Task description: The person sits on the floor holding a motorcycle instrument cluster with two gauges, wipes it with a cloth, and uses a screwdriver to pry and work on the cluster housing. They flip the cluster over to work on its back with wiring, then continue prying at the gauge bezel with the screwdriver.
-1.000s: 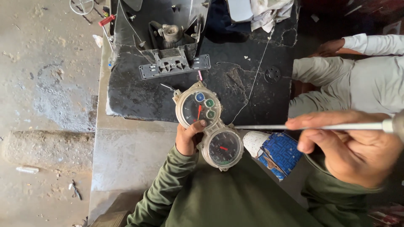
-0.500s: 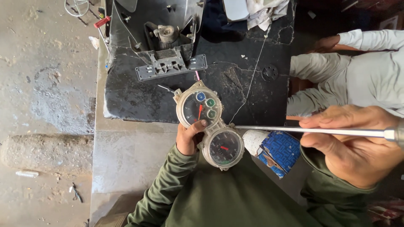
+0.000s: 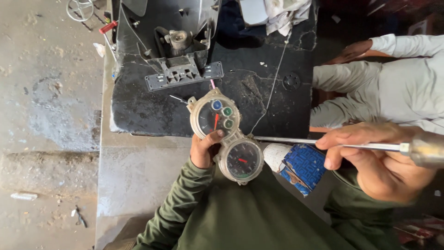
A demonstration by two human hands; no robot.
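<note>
head view, looking down: left hand [image 3: 203, 150] gripping a twin-dial instrument cluster [image 3: 226, 136] at its narrow waist, fingers closed around it, thumb on the upper dial's rim. cluster held over the near edge of a black cracked counter [image 3: 152, 111], long axis running diagonally from upper left to lower right, faces turned up. right hand [image 3: 374, 159] clasping a long screwdriver [image 3: 323, 144], shaft lying almost level, tip pointing left to the cluster's right edge. blue-patterned cloth [image 3: 303, 167] just below the shaft.
</note>
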